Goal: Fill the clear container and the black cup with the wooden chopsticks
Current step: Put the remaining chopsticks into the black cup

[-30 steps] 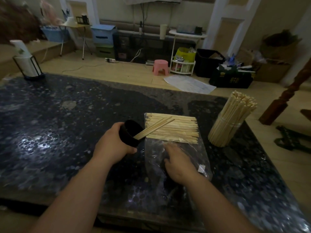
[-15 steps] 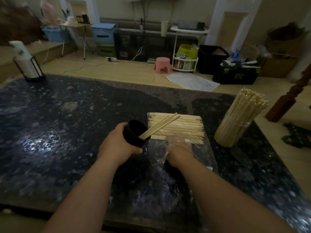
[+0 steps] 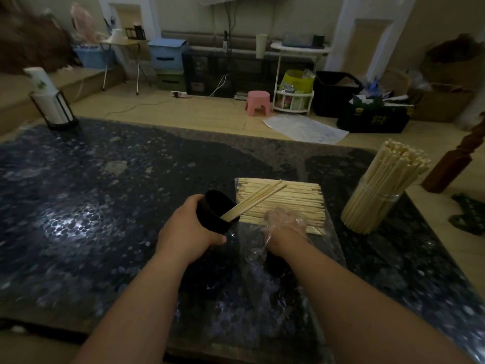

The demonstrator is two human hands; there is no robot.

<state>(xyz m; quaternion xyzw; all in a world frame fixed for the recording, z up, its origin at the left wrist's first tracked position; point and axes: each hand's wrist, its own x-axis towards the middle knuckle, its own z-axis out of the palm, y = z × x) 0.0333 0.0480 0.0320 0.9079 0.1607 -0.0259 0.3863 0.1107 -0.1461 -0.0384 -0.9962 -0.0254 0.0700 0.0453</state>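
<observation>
Chopsticks (image 3: 283, 203) lie flat in a clear plastic bag (image 3: 265, 258) on the dark speckled stone table (image 3: 105, 206); the right hand (image 3: 284, 227) is inside the bag, its grip hidden. Left hand (image 3: 189, 227) wraps the tilted black cup (image 3: 215, 208), a few sticks poking out. Right of these, the clear container (image 3: 378, 206) stands packed with sticks. Beyond the table, a pink stool (image 3: 258, 102) sits on the wooden floor (image 3: 183, 111).
</observation>
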